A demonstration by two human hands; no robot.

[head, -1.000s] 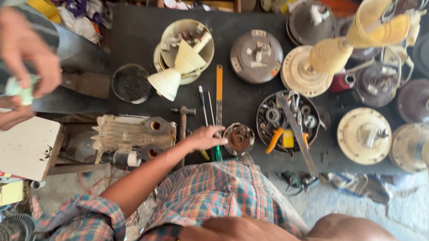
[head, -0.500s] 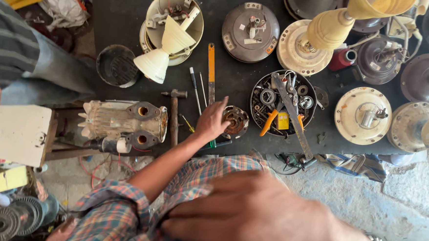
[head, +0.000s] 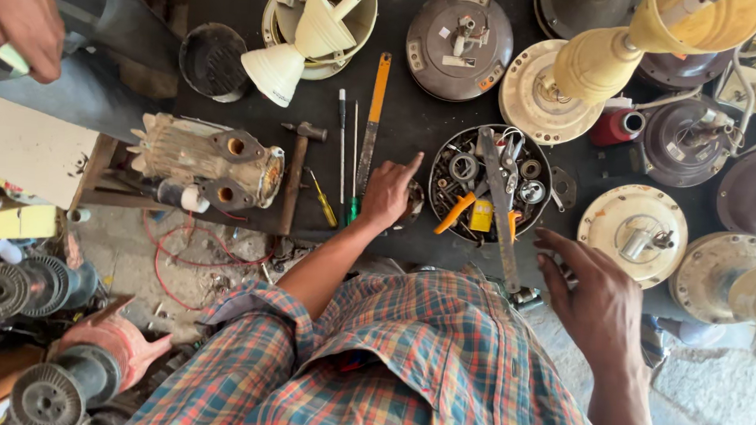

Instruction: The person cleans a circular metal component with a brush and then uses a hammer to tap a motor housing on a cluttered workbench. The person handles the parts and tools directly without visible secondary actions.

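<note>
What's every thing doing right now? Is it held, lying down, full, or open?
Left hand, resting on a small round part, index finger out.
Right hand, open, fingers spread, holding nothing.
Bowl, full of tools and metal parts.
Hammer, lying flat, untouched.
Ruler, lying flat, untouched.

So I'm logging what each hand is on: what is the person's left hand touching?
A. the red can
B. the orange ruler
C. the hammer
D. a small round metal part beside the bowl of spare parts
D: the left hand lies over the small round metal part, just left of the bowl of spare parts, clear of the hammer.
</note>
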